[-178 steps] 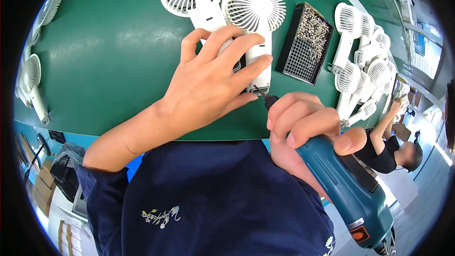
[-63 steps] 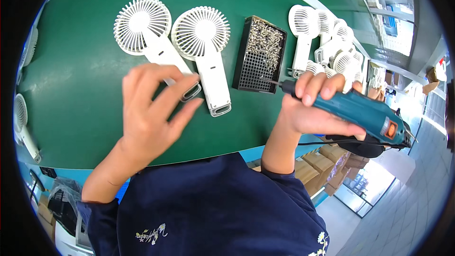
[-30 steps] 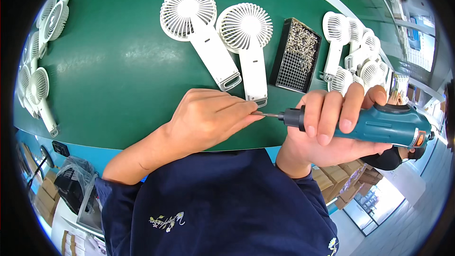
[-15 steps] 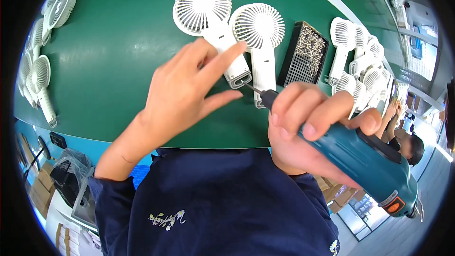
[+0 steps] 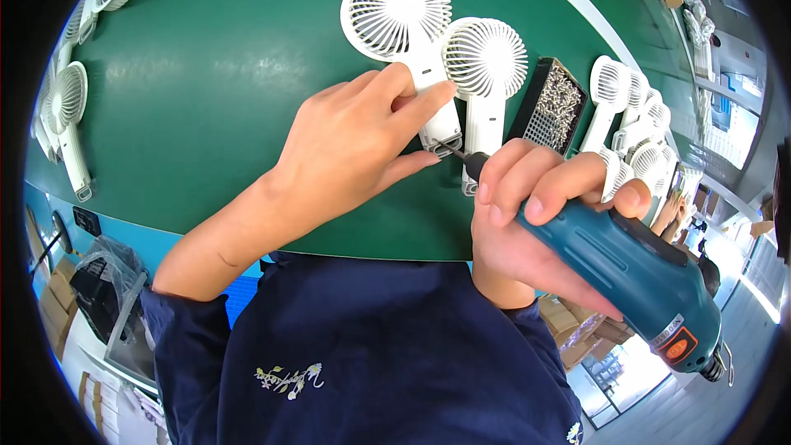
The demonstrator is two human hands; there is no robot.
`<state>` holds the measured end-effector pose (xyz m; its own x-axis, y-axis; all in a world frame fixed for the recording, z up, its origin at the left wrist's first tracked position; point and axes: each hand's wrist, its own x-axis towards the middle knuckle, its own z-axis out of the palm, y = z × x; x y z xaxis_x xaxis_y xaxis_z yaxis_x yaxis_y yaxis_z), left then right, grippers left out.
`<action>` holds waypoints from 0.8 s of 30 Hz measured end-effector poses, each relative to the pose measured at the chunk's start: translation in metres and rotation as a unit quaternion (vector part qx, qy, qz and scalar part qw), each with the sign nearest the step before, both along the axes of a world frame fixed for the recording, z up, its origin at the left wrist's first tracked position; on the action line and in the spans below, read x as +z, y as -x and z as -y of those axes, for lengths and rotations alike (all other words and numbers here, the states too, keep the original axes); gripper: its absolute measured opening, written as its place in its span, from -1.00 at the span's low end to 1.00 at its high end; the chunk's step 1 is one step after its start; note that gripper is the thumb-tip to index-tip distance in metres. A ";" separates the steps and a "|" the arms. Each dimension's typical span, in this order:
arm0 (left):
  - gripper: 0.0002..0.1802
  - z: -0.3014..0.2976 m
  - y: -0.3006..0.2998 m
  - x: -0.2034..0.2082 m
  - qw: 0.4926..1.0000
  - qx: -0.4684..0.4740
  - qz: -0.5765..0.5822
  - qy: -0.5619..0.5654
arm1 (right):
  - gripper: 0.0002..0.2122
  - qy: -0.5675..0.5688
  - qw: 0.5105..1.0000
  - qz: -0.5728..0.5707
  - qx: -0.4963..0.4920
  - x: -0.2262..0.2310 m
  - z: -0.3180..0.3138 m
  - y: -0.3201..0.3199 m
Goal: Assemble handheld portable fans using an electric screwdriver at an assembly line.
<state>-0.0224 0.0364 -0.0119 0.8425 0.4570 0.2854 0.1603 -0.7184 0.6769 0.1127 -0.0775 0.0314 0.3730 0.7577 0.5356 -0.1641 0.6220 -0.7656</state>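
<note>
Currently, in the head view, the left hand lies over a white handheld fan, its fingers across the handle and the thumb apart from them near the base; whether they grip cannot be told. The right hand has its fingers wrapped around a teal electric screwdriver, its bit at the fan's base. That fan lies on the green counter, just beside a second fan, with a black tray of screws nearby.

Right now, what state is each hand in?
Left hand: half-curled on the left centre fan; grip cannot be told.
Right hand: closed, holding the teal screwdriver.
</note>
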 end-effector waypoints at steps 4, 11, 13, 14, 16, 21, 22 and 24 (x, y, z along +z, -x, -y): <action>-0.27 -0.001 0.000 -0.001 1.000 -0.001 0.003 0.002 | -0.18 0.000 1.000 -0.003 -0.024 0.000 -0.001 0.005; -0.28 0.001 0.000 -0.002 1.000 0.005 0.006 0.002 | -0.18 0.011 1.000 -0.020 0.021 -0.001 -0.002 -0.002; -0.28 0.001 -0.001 -0.003 1.000 0.002 0.008 0.002 | -0.17 0.006 1.000 -0.017 0.024 -0.002 -0.002 -0.003; -0.28 0.001 -0.001 -0.004 1.000 0.001 0.008 0.002 | -0.16 0.007 1.000 -0.006 0.022 -0.002 -0.001 -0.003; -0.28 0.001 0.000 -0.002 1.000 0.002 0.005 0.000 | -0.15 0.005 1.000 0.001 0.023 0.000 -0.002 -0.003; -0.29 0.001 0.002 -0.004 1.000 0.006 0.006 -0.006 | -0.13 0.014 0.998 0.020 0.054 0.004 -0.005 0.000; -0.30 0.002 0.002 -0.004 1.000 0.006 0.005 -0.009 | -0.13 0.013 0.998 0.018 0.056 0.003 -0.006 0.001; -0.30 0.003 0.001 -0.004 1.000 0.007 0.002 -0.011 | -0.14 0.025 0.997 0.046 0.057 0.004 -0.007 0.002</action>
<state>-0.0237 0.0338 -0.0156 0.8352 0.4620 0.2985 0.1682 -0.7312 0.6611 0.1110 -0.0708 0.0355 0.2342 0.8183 0.5249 -0.1585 0.5649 -0.8098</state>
